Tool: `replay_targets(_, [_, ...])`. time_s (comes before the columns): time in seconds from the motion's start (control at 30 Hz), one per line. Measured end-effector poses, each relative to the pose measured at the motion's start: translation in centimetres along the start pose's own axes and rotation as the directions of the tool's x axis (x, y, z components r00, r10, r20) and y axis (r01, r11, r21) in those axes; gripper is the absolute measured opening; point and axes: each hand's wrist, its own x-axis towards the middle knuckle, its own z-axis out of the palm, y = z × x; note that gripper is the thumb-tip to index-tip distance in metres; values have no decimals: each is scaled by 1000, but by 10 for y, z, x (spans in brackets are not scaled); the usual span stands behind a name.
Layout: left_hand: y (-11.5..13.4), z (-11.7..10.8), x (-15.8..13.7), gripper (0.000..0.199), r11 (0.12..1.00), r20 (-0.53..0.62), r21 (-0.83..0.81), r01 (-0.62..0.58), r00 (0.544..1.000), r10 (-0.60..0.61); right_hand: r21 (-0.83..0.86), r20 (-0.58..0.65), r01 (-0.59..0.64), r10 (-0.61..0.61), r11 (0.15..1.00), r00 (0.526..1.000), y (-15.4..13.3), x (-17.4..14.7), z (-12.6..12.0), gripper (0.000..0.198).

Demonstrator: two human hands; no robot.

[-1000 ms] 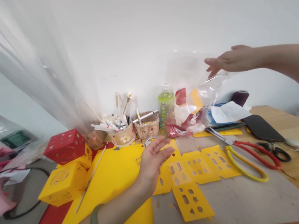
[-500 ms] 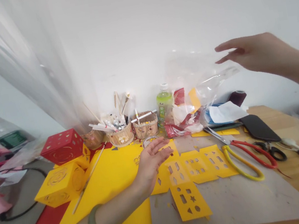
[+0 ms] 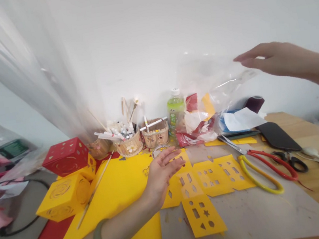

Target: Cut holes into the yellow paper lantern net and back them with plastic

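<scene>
My left hand (image 3: 164,174), a green bangle on its wrist, is over a yellow card cut-out (image 3: 213,177) punched with small stars, diamonds and rectangles. Its fingers are loosely stretched and apart. A patch of the cut-out beside that hand looks pale, as if under a clear film. Raised at the upper right, my right hand (image 3: 276,58) has thumb and fingertips together, close by a clear plastic bag (image 3: 217,67) with red and yellow scraps in it. Whatever those fingertips pinch, if anything, is too small to make out.
Red-and-yellow-handled scissors (image 3: 259,168) lie open on the grey board (image 3: 252,217). Finished red (image 3: 66,157) and yellow (image 3: 65,197) boxes stand left. At the back are a pen basket (image 3: 129,146) and a green drink bottle (image 3: 176,111). A black phone-like slab (image 3: 278,135) lies right.
My right hand has dropped slightly, and its thumb and fingers have come together at the tips. The left hand stays where it was.
</scene>
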Motion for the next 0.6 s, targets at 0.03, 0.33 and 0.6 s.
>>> replay_targets(0.03, [0, 0, 0, 40, 1000, 3, 1, -2, 1000, 2, 68, 3, -40, 40, 997, 999, 2, -3, -1, 32])
replay_targets(0.33, [-1, 0, 0, 37, 1000, 0, -1, 3, 1000, -3, 23, 32, 200, -201, 979, 979, 25, -26, -4, 35])
replay_targets(0.6, [-3, -1, 1, 34, 1000, -5, -4, 10, 1000, -10, -204, -290, 104, -162, 974, 943, -2, -76, -7, 29])
